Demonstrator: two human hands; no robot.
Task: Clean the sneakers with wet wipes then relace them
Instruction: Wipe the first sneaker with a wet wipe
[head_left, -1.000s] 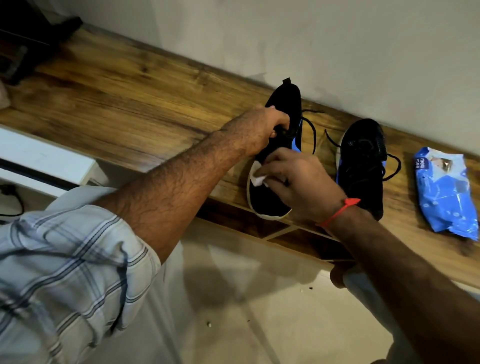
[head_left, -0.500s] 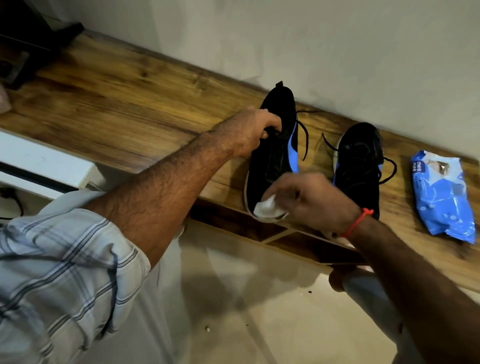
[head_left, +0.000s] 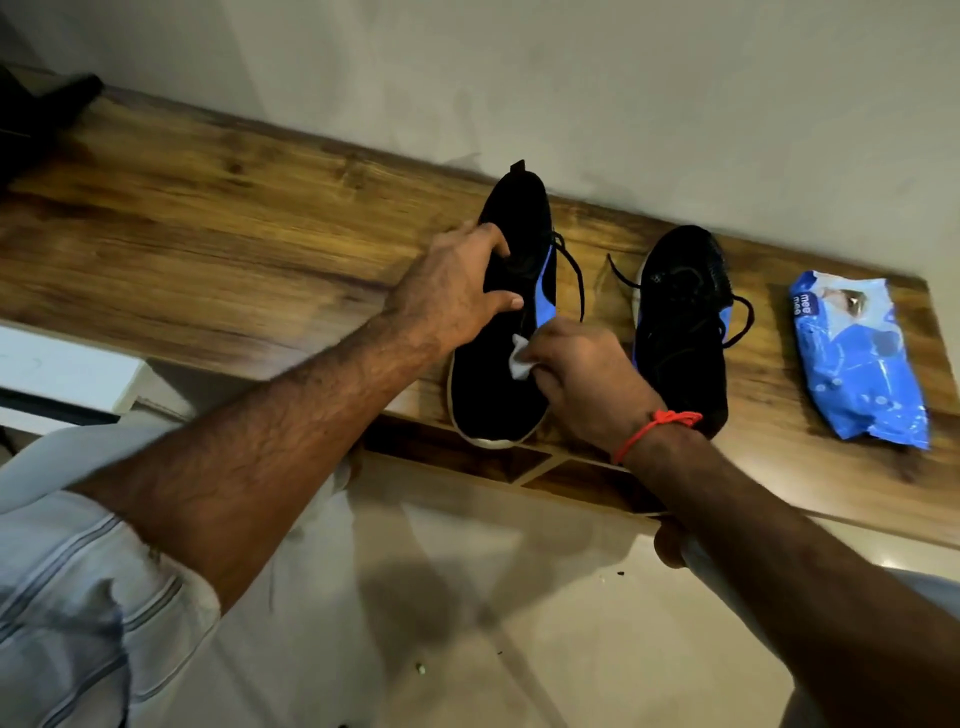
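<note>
Both hands on left sneaker, wipe between

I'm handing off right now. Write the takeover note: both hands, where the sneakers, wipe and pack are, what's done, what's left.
Left hand: grips the left sneaker at its collar, steadying it on the wooden shelf.
Right hand: pinches a white wet wipe against that sneaker's upper, by the blue stripe.
Right sneaker: beside it, untouched, laces loose.
Wipes pack: far right on the shelf.
Done: wiping of the left sneaker under way.
Left: finish it, wipe the right sneaker, relace both.
</note>
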